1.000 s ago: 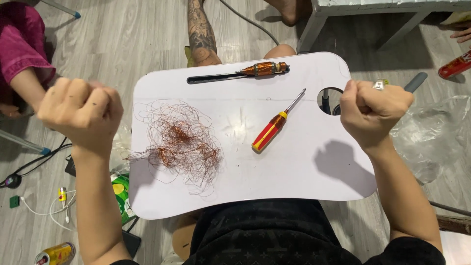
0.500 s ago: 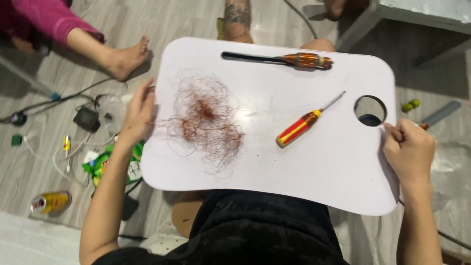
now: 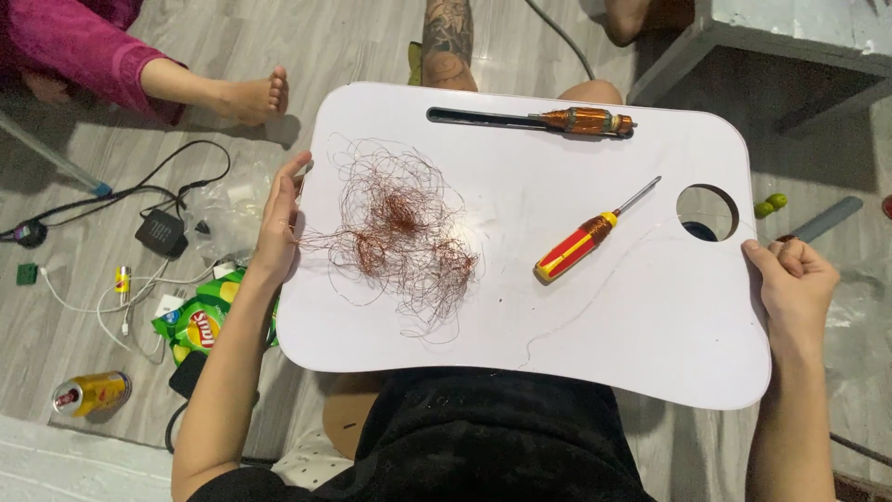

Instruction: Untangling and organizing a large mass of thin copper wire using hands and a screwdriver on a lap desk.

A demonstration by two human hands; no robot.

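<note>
Both hands gripped the white lap tray (image 3: pixel 650 353) — left hand (image 3: pixel 279 228) curled on its left edge beside tangled copper wire (image 3: pixel 400 232), right hand (image 3: pixel 790 284) fisted on its right edge.

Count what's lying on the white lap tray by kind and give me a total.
Screwdrivers: 2, a red and yellow one and an amber-handled one in the tray's groove.
Tangles of copper wire: 1.
Total: 3.

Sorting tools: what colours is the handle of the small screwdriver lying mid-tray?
Red and yellow handle, head view.
</note>
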